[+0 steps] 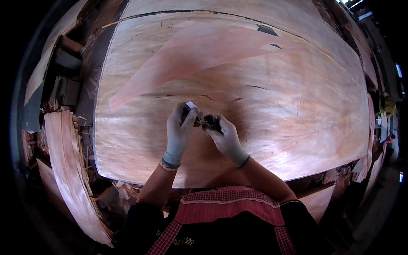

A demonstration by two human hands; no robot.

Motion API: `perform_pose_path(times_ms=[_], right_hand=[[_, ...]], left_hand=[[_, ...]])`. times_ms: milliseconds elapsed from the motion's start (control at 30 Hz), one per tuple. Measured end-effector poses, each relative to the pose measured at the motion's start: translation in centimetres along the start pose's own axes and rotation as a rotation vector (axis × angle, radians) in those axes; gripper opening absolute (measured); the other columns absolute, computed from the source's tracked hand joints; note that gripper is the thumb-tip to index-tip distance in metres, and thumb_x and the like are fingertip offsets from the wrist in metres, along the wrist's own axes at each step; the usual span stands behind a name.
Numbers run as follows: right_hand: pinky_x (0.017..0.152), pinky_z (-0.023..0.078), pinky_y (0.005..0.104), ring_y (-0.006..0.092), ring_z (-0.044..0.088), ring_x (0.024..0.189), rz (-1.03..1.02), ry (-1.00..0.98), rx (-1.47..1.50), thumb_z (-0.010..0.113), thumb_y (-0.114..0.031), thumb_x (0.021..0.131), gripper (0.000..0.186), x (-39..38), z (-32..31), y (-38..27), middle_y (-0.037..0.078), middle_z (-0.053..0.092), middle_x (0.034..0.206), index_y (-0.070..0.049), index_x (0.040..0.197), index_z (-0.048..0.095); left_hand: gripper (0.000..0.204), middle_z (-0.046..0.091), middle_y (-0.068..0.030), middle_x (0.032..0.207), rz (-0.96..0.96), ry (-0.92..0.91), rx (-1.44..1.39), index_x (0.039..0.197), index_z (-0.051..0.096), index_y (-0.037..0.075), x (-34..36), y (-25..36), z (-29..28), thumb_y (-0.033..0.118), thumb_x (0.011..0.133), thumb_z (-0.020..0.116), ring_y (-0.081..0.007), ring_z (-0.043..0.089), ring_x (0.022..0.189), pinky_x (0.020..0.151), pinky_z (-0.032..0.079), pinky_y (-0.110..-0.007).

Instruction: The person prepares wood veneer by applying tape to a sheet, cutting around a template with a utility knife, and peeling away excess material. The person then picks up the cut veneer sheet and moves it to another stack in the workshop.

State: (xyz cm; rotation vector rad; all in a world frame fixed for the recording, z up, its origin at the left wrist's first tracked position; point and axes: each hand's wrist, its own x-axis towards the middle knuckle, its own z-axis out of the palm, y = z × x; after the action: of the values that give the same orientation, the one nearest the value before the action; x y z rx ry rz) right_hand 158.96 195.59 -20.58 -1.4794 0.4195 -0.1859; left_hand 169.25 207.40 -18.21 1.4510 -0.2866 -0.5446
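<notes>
So, from the head view, the big wood sheet (297, 110) fills most of the middle, and its left edge curves down well apart from the left hand (180, 129). Near edge runs along just in front of the checked apron (229, 206), with both bare forearms reaching over it. Right edge is way off from the right hand (224, 134), so there's loads of open room on that side, and a fair bit on the left too. Further out, a pinkish veneer piece (178, 63) lies slantwise across the sheet, its narrow end pointing left, and a thin dark strip (208, 12) arcs past behind it. A pile of veneer strips (68, 165) sits off the left edge

Now the stuff in hand: both hands wear whitish gloves and sit close together over the sheet, a bit left of centre. Left fingers are pinching a small white piece (191, 104), pale and flat-looking, sticking up past the thumb. Right fingers are curled in toward the left hand, but it's too dark in there and I can't tell if they're gripping anything
</notes>
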Motion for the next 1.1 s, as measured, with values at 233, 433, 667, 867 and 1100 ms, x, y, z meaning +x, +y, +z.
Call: perform_pose_path(times_ms=[233,433,667,867,1100], right_hand=[[0.069,0.047,0.0294,0.0125,0.056,0.074,0.246,0.048,-0.052,0.062,-0.007,0.091,0.011,-0.8,-0.2,4.9,0.007,0.062,0.081,0.001,0.096,0.057],[0.059,0.044,0.0274,0.0113,0.054,0.063,0.036,0.238,-0.295,0.059,-0.008,0.092,0.01,2.8,-0.9,8.7,0.005,0.06,0.073,0.001,0.089,0.058],[0.057,0.043,0.0303,0.0116,0.054,0.063,0.283,0.339,-0.318,0.061,-0.014,0.092,0.017,5.0,-1.0,10.7,0.005,0.06,0.069,0.002,0.086,0.061],[0.073,0.048,0.0478,0.0407,0.063,0.082,0.209,0.326,-0.499,0.061,-0.02,0.087,0.024,4.8,-1.7,9.4,0.022,0.066,0.084,0.002,0.097,0.064],[0.072,0.048,0.0507,0.0389,0.064,0.084,0.219,0.198,-0.695,0.06,-0.026,0.087,0.024,6.6,-11.5,4.5,0.021,0.067,0.088,-0.003,0.09,0.066]], left_hand=[[0.008,0.064,-0.006,0.085,0.031,-0.003,0.468,0.094,0.061,0.002,1.4,-7.8,-1.7,0.009,0.094,0.057,-0.0174,0.063,0.079,0.069,0.049,-0.03],[0.016,0.064,-0.0158,0.101,0.431,0.205,0.901,0.096,0.064,0.006,6.6,-9.0,1.4,0.02,0.089,0.062,-0.0365,0.057,0.099,0.089,0.043,-0.044],[0.024,0.059,-0.0119,0.12,0.504,0.294,1.121,0.104,0.063,0.009,10.7,-10.7,1.3,0.022,0.085,0.065,-0.0333,0.049,0.119,0.107,0.032,-0.048],[0.046,0.047,-0.0122,0.14,0.447,0.011,1.311,0.126,0.055,0.011,8.0,-11.5,0.6,0.023,0.083,0.066,-0.0315,0.035,0.136,0.114,0.023,-0.048],[0.049,0.039,-0.0116,0.149,0.369,-0.085,1.513,0.132,0.052,0.012,9.0,-12.7,3.3,0.025,0.086,0.061,-0.0297,0.032,0.139,0.115,0.024,-0.045]])
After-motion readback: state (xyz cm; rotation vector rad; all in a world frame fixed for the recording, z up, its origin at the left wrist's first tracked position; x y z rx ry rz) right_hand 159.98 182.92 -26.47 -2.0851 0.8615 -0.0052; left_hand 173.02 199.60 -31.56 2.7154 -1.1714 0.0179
